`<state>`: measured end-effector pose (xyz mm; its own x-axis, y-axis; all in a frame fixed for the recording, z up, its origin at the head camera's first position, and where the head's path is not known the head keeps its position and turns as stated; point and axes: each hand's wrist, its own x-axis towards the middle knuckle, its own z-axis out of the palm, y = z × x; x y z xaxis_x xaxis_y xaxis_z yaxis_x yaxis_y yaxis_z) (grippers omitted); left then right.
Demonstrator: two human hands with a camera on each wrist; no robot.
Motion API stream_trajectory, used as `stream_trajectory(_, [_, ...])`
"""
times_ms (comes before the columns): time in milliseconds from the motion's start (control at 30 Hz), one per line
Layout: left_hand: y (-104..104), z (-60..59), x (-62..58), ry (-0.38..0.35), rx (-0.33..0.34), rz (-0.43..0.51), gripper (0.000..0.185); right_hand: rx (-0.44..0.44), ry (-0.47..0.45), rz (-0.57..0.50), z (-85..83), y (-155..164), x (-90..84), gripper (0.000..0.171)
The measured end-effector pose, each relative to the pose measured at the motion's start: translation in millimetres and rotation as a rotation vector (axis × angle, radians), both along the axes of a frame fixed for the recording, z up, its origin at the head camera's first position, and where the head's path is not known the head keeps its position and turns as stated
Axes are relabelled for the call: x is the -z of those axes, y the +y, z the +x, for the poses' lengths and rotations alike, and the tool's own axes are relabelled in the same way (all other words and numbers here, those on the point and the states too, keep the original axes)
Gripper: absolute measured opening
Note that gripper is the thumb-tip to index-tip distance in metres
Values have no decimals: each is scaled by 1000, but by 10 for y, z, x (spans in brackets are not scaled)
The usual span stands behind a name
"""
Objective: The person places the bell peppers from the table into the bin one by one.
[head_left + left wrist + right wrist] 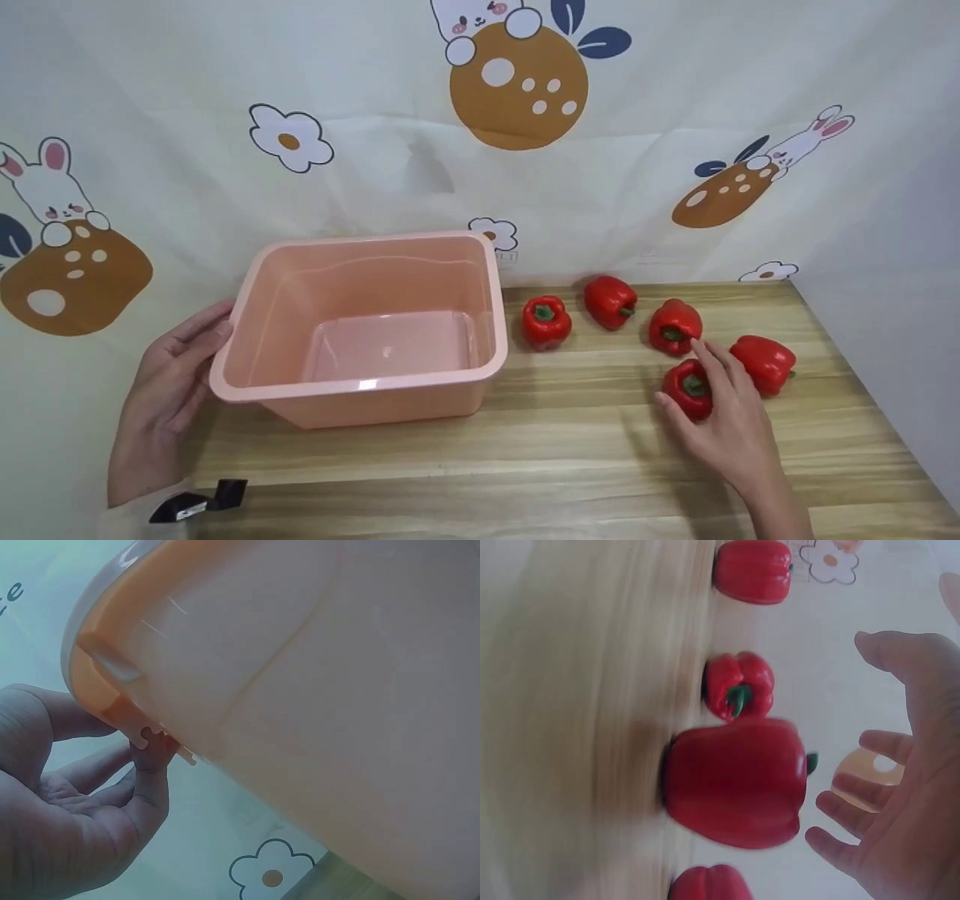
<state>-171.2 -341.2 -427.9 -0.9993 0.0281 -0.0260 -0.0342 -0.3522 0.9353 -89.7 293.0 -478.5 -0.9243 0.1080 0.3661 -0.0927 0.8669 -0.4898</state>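
A person is sitting at a wooden table (570, 450) with a pink plastic bin (360, 382) on its left part and five red bell peppers to the right of the bin. The left hand (169, 382) is resting against the bin's left end, fingers fairly straight and touching under the rim; the left wrist view is showing the fingertips (154, 754) meeting the underside of the rim, with nothing gripped. The bin is standing upright and open.

The right hand (727, 420) is lying spread over the nearest pepper (686, 386), which is sitting on the table at the front of the group; the fingers are extended and loosely fanned, and the right wrist view is showing a gap between them and that pepper (735, 784), so the hand is not closing on it. The other peppers are lying just behind and beside: one (765, 361) to the right, one (673, 326) just behind, and two more (611, 300) (546, 321) toward the bin. A cartoon rabbit cloth (675, 112) is hanging behind the table.
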Motion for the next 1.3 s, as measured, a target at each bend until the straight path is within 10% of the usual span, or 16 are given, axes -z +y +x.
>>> stream_trajectory(600, [-3, -11, 0, 13, 5, -23, 34, 108, -98, -181, 309, 418, 227, 93])
stream_trajectory(900, [-10, -18, 7, 15, 9, -23, 35, 132, -231, -458, 232, 523, 330, 91])
stream_trajectory(1300, [-22, -34, -4, 12, 23, -25, 33, 80, -285, -536, 70, 497, 456, 96])
